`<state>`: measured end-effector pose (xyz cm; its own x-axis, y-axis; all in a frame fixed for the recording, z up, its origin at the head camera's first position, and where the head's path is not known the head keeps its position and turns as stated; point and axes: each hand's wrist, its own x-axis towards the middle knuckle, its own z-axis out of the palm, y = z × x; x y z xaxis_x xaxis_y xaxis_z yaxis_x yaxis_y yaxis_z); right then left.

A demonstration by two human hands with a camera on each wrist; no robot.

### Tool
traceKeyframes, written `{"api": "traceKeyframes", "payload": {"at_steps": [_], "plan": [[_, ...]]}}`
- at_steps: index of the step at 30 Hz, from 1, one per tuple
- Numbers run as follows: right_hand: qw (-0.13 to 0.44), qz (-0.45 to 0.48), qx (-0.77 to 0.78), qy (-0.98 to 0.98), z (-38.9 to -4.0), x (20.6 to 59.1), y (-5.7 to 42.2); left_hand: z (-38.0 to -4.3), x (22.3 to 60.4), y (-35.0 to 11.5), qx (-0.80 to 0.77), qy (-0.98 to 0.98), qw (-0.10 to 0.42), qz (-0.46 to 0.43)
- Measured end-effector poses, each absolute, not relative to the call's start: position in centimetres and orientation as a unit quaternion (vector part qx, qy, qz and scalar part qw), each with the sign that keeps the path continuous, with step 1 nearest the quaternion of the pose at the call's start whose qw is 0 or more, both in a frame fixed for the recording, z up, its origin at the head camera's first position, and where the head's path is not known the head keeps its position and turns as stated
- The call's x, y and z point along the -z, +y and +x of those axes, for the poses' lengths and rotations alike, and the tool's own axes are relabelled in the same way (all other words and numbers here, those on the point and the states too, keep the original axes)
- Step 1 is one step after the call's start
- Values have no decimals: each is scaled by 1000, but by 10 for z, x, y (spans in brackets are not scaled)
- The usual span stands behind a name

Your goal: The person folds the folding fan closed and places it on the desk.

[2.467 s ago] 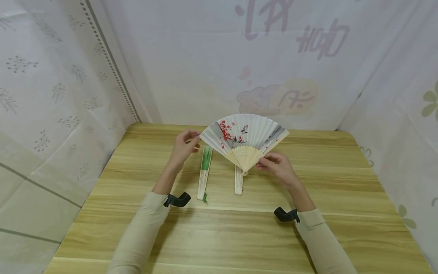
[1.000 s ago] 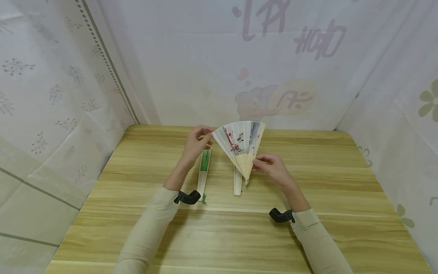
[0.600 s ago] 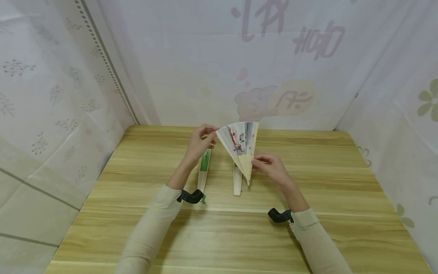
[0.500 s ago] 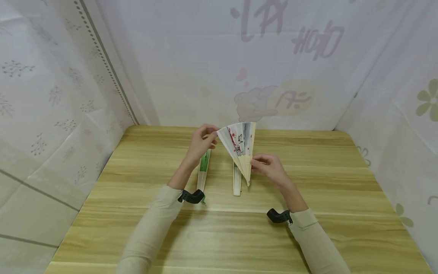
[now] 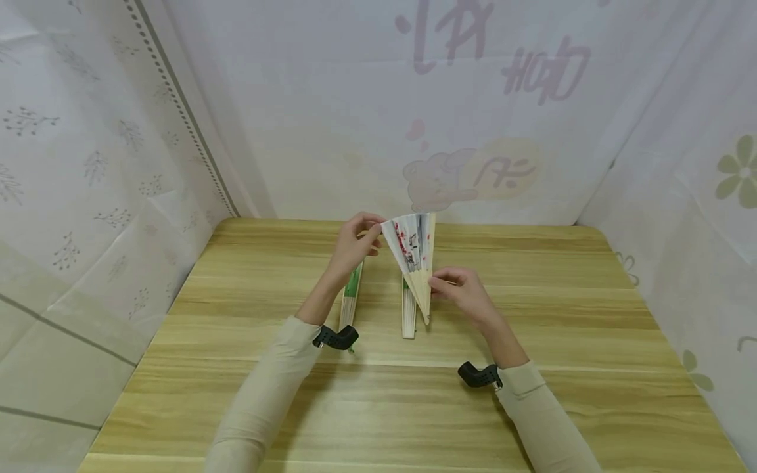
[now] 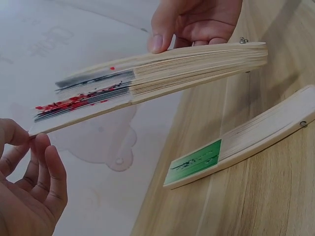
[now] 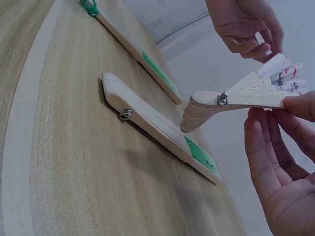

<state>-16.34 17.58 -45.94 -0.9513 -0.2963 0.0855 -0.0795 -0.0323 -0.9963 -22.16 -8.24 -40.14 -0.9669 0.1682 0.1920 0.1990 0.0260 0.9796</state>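
Observation:
A white folding fan [image 5: 411, 246] with red blossoms and pale ribs is held above the table, partly folded, its pivot end pointing down toward me. My left hand [image 5: 355, 246] pinches its upper left corner between thumb and fingers. On the other side, my right hand [image 5: 464, 292] pinches the right outer rib near the lower part. Beneath it lies a folded green-and-white fan [image 5: 409, 315], partly covered in the head view; its green end [image 6: 194, 164] shows in the left wrist view. Another folded green fan [image 5: 350, 299] with a green tassel [image 7: 89, 7] lies left, partly behind my left forearm.
The wooden table [image 5: 378, 414] ends at a pale printed cloth backdrop [image 5: 319, 131], with similar cloth on both sides. A black wrist camera [image 5: 337, 337] sits on the left cuff, another black camera [image 5: 478, 375] on the right.
The white fan has gone from widely spread to a narrow wedge. My left hand has moved right with its corner, and my right hand has shifted slightly left. Both green fans stay put.

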Motion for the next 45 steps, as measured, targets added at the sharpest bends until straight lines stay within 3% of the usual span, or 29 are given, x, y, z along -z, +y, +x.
{"api": "traceKeyframes", "payload": {"at_steps": [45], "plan": [[116, -159, 694, 692, -161, 460, 170, -224, 390, -59, 675, -727, 26, -123]]}}
